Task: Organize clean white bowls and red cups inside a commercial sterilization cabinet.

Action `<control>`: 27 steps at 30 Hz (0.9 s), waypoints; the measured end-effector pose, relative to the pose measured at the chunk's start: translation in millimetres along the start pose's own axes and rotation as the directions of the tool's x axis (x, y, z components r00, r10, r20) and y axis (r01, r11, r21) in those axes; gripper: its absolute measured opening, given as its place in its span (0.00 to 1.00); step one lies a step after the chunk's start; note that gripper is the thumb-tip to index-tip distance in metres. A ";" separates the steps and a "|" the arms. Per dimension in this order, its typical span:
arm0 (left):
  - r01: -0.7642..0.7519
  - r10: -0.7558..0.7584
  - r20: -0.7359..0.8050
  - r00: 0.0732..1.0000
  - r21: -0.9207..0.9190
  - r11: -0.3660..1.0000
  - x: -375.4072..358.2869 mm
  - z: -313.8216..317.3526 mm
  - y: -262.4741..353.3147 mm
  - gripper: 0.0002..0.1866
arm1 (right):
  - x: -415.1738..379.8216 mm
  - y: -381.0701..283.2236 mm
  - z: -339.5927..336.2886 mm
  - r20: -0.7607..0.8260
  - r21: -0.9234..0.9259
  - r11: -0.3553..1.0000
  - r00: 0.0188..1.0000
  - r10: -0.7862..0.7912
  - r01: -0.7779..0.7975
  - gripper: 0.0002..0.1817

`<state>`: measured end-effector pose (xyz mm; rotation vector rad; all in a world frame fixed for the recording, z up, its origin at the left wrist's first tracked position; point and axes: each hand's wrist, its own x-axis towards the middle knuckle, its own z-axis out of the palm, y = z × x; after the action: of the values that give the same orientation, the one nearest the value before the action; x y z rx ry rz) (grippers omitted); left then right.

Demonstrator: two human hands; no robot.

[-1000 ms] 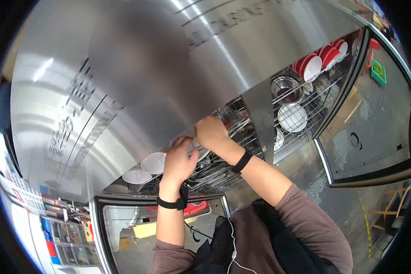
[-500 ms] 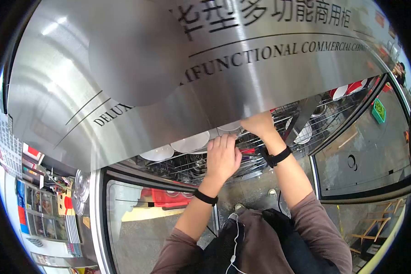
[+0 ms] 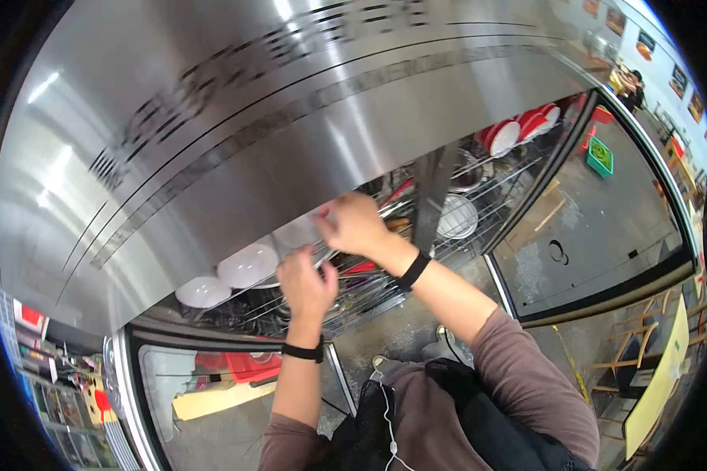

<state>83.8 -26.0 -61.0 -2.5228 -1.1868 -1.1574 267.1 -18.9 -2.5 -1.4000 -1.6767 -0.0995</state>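
My right hand (image 3: 355,225) is at the front of a wire rack (image 3: 349,302) inside a steel cabinet (image 3: 236,180). Its fingers curl beside the rim of a white bowl (image 3: 297,232); blur hides whether they grip it. Just below, my left hand (image 3: 306,284) lies at the rack's front edge under that bowl, thumb apart from the fingers, with nothing visible in it. Two more white bowls, one nearer (image 3: 248,265) and one farther left (image 3: 203,292), rest on the rack, their upper parts partly hidden by the cabinet's front panel.
Glass doors hang open at left (image 3: 236,392) and right (image 3: 581,220). A metal post (image 3: 430,192) divides the rack. Right of it are a white plate (image 3: 457,217) and red-and-white bowls (image 3: 503,136). A green basket (image 3: 599,157) stands on the floor; another person (image 3: 630,85) is far off.
The view has swung right, so the bowls and cabinet sit further left. My right hand has drawn partly out from behind the panel, showing its fingers. My left hand stays near the rack edge.
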 end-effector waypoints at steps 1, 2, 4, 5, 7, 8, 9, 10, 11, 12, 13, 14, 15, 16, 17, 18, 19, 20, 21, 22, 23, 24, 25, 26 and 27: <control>0.002 -0.002 -0.030 1.000 0.008 1.000 -0.4 2.5 0.2 0.23 | -2.8 1.6 -10.1 -0.032 0.050 0.993 0.994 -0.102 0.104 0.10; 0.006 -0.005 -0.043 0.999 0.014 1.000 -0.3 3.0 3.3 0.22 | -7.0 3.9 -23.6 -0.063 0.100 0.973 0.978 -0.201 0.207 0.09; 0.080 -0.077 -0.082 0.994 0.027 0.996 -0.8 7.3 8.5 0.21 | -17.7 8.3 -56.0 0.027 0.152 0.924 0.933 -0.358 0.351 0.11; 0.103 -0.100 -0.093 0.991 0.029 0.994 0.4 7.4 13.4 0.22 | -24.4 14.1 -74.9 0.075 0.176 0.901 0.907 -0.413 0.396 0.11; 0.170 -0.165 -0.096 0.982 0.051 0.984 2.3 6.9 18.2 0.23 | -38.6 30.1 -110.7 0.099 0.196 0.866 0.869 -0.485 0.460 0.13; 0.155 -0.151 -0.135 0.979 0.022 0.988 1.9 9.9 17.9 0.24 | -45.0 43.1 -130.5 0.117 0.180 0.877 0.876 -0.469 0.445 0.12; 0.171 -0.165 -0.146 0.975 0.032 0.985 1.4 11.9 16.0 0.24 | -51.6 57.3 -149.7 0.134 0.164 0.887 0.881 -0.454 0.432 0.12; 0.188 -0.179 -0.159 0.971 0.044 0.981 1.4 14.4 14.5 0.24 | -58.1 73.2 -167.9 0.151 0.148 0.895 0.884 -0.442 0.421 0.12; 0.231 -0.218 -0.173 0.960 0.055 0.971 0.9 18.1 15.1 0.23 | -64.4 91.6 -185.8 0.111 0.137 0.920 0.917 -0.382 0.367 0.12; 0.273 -0.257 -0.188 0.948 0.067 0.960 0.7 20.8 14.8 0.23 | -71.0 111.7 -198.7 0.056 0.137 0.938 0.943 -0.329 0.319 0.11; 0.270 -0.247 -0.218 0.944 0.082 0.959 2.2 22.2 14.8 0.21 | -78.2 132.6 -209.0 -0.017 0.161 0.959 0.972 -0.236 0.235 0.11; 0.278 -0.251 -0.244 0.937 0.083 0.957 2.1 24.7 14.9 0.21 | -85.2 153.3 -217.6 -0.086 0.190 0.970 0.987 -0.136 0.150 0.10; 0.285 -0.254 -0.256 0.933 0.091 0.954 1.4 27.2 12.7 0.20 | -91.0 172.8 -226.2 -0.148 0.245 0.969 0.989 0.015 0.022 0.10; 0.289 -0.253 -0.267 0.930 0.101 0.952 2.7 27.6 14.2 0.20 | -95.5 191.4 -231.8 -0.201 0.307 0.946 0.965 0.170 -0.103 0.09; 0.299 -0.265 -0.266 0.927 0.096 0.949 3.7 27.8 17.0 0.19 | -98.5 213.1 -232.8 -0.225 0.448 0.866 0.909 0.351 -0.224 0.09; 0.309 -0.273 -0.264 0.925 0.105 0.945 5.5 28.0 20.2 0.19 | -98.4 230.9 -234.9 -0.217 0.580 0.747 0.823 0.525 -0.324 0.11; 0.320 -0.282 -0.262 0.923 0.114 0.941 6.1 27.6 22.0 0.19 | -88.3 232.5 -250.0 -0.126 0.699 0.598 0.755 0.644 -0.393 0.13; 0.332 -0.292 -0.261 0.920 0.123 0.935 5.9 27.4 23.2 0.18 | -75.2 233.3 -266.5 -0.016 0.789 0.424 0.676 0.736 -0.444 0.16; 0.331 -0.291 -0.264 0.919 0.123 0.935 5.3 28.4 22.7 0.17 | -67.0 243.6 -273.7 0.066 0.814 0.338 0.654 0.754 -0.472 0.18; 0.341 -0.301 -0.260 0.917 0.127 0.931 4.4 28.4 24.1 0.17 | -57.9 246.6 -278.8 0.118 0.829 0.270 0.625 0.771 -0.490 0.21; 0.350 -0.309 -0.258 0.915 0.131 0.928 4.7 28.5 25.2 0.17 | -52.2 254.8 -279.0 0.155 0.851 0.216 0.623 0.767 -0.478 0.21; 0.356 -0.314 -0.258 0.914 0.133 0.925 6.0 28.6 25.5 0.17 | -46.6 262.9 -278.0 0.189 0.871 0.163 0.623 0.759 -0.463 0.21; 0.343 -0.304 -0.245 0.921 0.134 0.930 5.7 28.2 24.9 0.16 | -41.4 269.6 -275.2 0.223 0.890 0.093 0.605 0.764 -0.446 0.21; 0.338 -0.295 -0.251 0.922 0.153 0.928 4.6 28.4 25.3 0.16 | -36.2 276.0 -271.3 0.257 0.904 0.024 0.589 0.766 -0.426 0.20; 0.332 -0.283 -0.258 0.924 0.171 0.928 4.8 29.3 25.4 0.16 | -32.8 280.3 -267.7 0.288 0.915 -0.044 0.574 0.766 -0.401 0.20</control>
<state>120.8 -28.7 -73.1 -2.0317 -1.5887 -1.2681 647.5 -99.7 -1.9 -0.8837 -0.3538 1.0345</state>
